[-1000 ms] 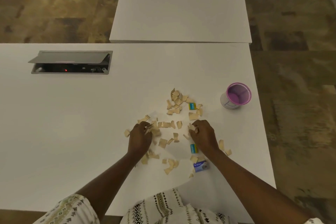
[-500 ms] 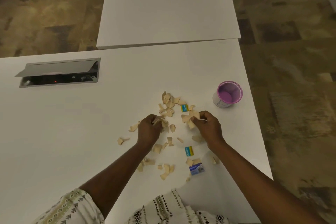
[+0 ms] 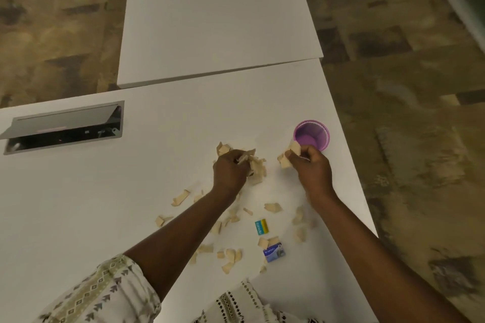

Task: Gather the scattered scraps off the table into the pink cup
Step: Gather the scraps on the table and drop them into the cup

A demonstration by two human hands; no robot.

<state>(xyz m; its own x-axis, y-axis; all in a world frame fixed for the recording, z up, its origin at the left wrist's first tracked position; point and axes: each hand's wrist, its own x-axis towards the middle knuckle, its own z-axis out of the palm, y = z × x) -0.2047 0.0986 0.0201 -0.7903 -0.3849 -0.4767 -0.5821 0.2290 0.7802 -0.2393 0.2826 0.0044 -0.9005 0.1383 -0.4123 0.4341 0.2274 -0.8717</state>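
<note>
The pink cup (image 3: 312,134) stands upright near the right edge of the white table (image 3: 131,204), its inside looking empty. My right hand (image 3: 311,169) is closed on a bunch of tan scraps (image 3: 290,153), just in front of and left of the cup. My left hand (image 3: 229,170) is closed on more tan scraps (image 3: 256,166) at a small pile in the middle. Several loose scraps (image 3: 231,255) lie scattered nearer to me, under and between my forearms.
A teal and yellow card piece (image 3: 261,227) and a blue printed piece (image 3: 274,252) lie among the scraps. An open grey cable hatch (image 3: 63,127) sits at the left. A second white table (image 3: 217,16) abuts beyond. The table's right edge runs close to the cup.
Both hands have moved away from me with scraps in them; my right hand has gone up and right to beside the cup. The camera has tilted, shifting the table in view.
</note>
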